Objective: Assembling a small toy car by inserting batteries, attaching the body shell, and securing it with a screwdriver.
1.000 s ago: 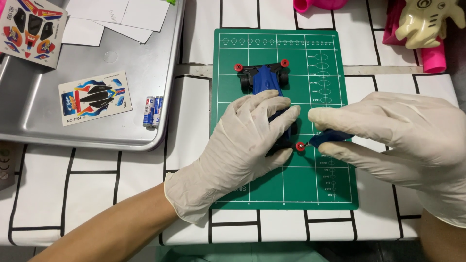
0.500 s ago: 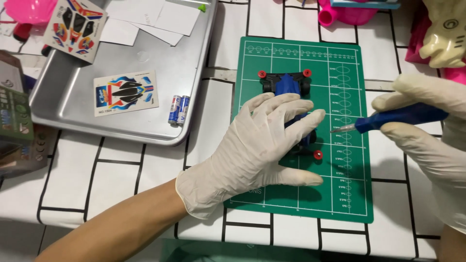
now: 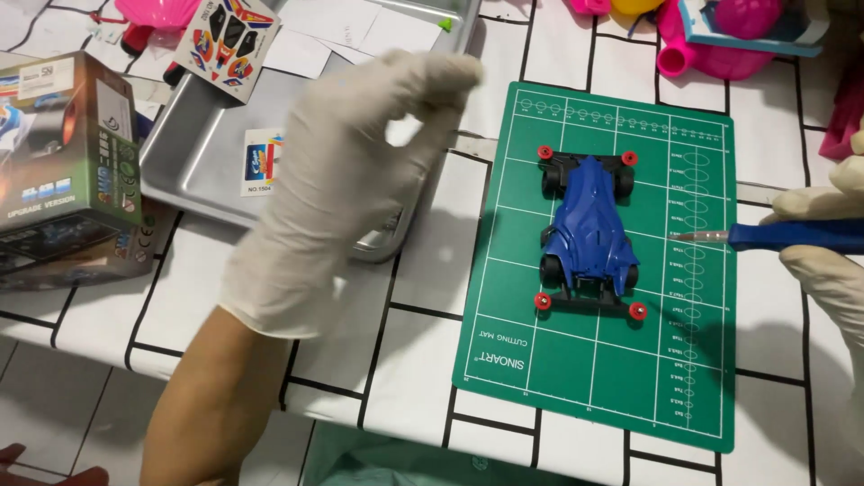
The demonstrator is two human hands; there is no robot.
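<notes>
1. The small blue model racing car [image 3: 589, 232] stands on its four black wheels in the upper middle of the green cutting mat [image 3: 576, 378], with a red roller at each corner. Its blue body shell sits on the chassis, so the build looks largely assembled.
2. No hand touches the car. The left hand [image 3: 346, 171], in a pale glove, hovers above the metal tray [image 3: 193, 148], well left of the mat, its fingers loosely curled with thumb and forefinger near each other; it seems to hold nothing, though something tiny there could not be made out.
3. The right hand [image 3: 823, 243], also gloved, is at the right edge, its fingers gripping a blue-handled tool [image 3: 774, 236] whose thin metal tip points toward the car, apart from it.
4. A sticker sheet [image 3: 225, 36] lies at the tray's top and the car's shell is plain blue, so decorating it is judged undone.
5. A printed box [image 3: 63, 171] rests on the worktop at the left.
</notes>
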